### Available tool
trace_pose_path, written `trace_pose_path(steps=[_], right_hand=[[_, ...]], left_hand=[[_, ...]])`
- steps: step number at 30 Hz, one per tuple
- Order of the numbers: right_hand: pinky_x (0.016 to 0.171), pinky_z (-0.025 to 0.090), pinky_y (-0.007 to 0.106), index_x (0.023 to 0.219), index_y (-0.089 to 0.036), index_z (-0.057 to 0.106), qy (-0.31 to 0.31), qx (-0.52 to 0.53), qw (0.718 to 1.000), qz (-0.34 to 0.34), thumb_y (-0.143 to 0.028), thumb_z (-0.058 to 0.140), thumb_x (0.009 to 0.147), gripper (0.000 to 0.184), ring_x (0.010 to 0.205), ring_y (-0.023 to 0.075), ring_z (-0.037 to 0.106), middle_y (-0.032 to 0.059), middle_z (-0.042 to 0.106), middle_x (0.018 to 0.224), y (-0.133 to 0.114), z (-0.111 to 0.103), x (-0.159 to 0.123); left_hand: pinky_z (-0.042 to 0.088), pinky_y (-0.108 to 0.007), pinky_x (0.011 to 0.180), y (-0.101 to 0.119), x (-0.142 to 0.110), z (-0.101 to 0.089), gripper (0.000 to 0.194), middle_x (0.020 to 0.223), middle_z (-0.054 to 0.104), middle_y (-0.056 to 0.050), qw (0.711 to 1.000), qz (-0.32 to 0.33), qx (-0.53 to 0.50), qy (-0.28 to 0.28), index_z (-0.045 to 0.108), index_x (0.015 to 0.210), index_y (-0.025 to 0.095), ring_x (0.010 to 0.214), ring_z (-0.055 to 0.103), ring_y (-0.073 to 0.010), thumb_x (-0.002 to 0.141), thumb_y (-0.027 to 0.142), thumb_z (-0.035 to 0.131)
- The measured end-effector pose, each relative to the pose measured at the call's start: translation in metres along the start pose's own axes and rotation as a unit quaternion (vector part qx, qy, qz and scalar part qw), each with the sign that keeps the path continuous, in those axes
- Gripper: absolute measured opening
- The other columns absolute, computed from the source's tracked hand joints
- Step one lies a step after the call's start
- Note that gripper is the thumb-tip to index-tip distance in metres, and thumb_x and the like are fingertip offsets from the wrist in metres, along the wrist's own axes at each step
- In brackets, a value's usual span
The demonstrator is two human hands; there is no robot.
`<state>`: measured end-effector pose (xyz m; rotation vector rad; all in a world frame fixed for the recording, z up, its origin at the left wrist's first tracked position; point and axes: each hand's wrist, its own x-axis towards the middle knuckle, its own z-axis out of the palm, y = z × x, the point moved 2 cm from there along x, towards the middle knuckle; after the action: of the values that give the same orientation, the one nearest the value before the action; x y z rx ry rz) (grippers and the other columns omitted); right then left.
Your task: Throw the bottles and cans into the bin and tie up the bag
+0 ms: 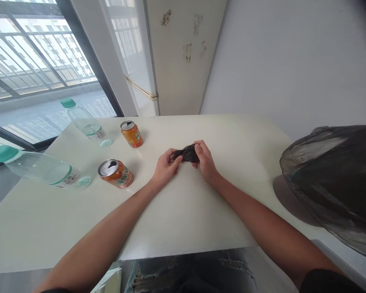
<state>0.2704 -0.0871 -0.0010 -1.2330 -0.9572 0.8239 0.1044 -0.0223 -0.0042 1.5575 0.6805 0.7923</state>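
Note:
A bunched-up black plastic bag (188, 154) is stretched between my two hands, just above the middle of the white table. My left hand (167, 167) pinches its left end between thumb and fingers. Closed around the right end is my right hand (205, 160), with the thumb on top. The bag looks folded into a narrow, wrinkled strip, and its ends are hidden in my fingers. Left of my hands stand two opened orange drink cans, a nearer one (116, 173) and a farther one (131, 134).
Two clear bottles with green caps, one nearer (45, 169) and one farther (87, 122), stand at the table's (183, 219) left. On the right, a dark plastic bag (338, 179) covers a bin-like container (293, 199). A fridge (183, 61) is behind the far edge.

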Motion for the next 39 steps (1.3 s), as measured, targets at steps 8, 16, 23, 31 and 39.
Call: trace_pose_path(steps=[8,16,23,31,39], right_hand=[[0.053,0.046,0.025,0.11,-0.026,0.058,0.002,0.063,0.997,0.038,-0.037,0.073,0.083,0.032,0.072,0.0151,0.059,0.0008,0.069,0.096,0.004,-0.007,0.005],[0.051,0.045,0.026,0.099,-0.023,0.062,0.039,0.067,0.996,0.051,-0.036,0.077,0.078,0.029,0.068,0.0145,0.059,0.001,0.069,0.087,0.011,-0.02,0.017],[0.052,0.047,0.023,0.102,-0.022,0.055,0.037,0.006,0.999,0.025,-0.041,0.068,0.081,0.031,0.074,0.014,0.06,-0.0003,0.067,0.092,0.012,-0.017,0.018],[0.066,0.045,0.023,0.097,-0.022,0.058,-0.043,-0.16,0.985,-0.047,-0.024,0.062,0.089,0.009,0.078,0.0124,0.054,-0.0032,0.061,0.085,-0.036,0.0,-0.008],[0.083,0.056,0.038,0.113,-0.025,0.065,0.008,-0.201,0.979,-0.037,-0.03,0.071,0.086,0.027,0.095,0.0235,0.068,0.0052,0.072,0.106,-0.088,-0.036,-0.108]], left_hand=[[0.039,-0.022,0.043,-0.006,0.004,-0.002,0.033,0.081,0.07,-0.002,0.998,-0.01,-0.048,0.028,0.062,0.097,0.019,0.046,0.049,-0.0073,0.095,0.051,0.07],[0.041,-0.022,0.038,-0.017,0.01,-0.007,0.039,0.076,0.068,-0.001,0.986,-0.048,-0.137,0.082,0.062,0.101,0.018,0.044,0.046,-0.0076,0.089,0.053,0.073],[0.034,-0.018,0.037,-0.007,0.009,-0.009,0.034,0.064,0.046,0.011,0.967,-0.07,-0.2,0.144,0.047,0.093,0.025,0.042,0.039,-0.0064,0.091,0.05,0.068],[0.029,-0.018,0.038,0.002,0.01,-0.014,0.036,0.062,0.031,0.009,0.966,-0.073,-0.23,0.094,0.044,0.075,0.021,0.045,0.028,-0.0056,0.093,0.042,0.067],[0.028,-0.017,0.038,0.0,0.009,-0.01,0.037,0.062,0.03,0.009,0.979,-0.073,-0.181,0.059,0.047,0.075,0.021,0.046,0.026,-0.0058,0.092,0.046,0.068]])
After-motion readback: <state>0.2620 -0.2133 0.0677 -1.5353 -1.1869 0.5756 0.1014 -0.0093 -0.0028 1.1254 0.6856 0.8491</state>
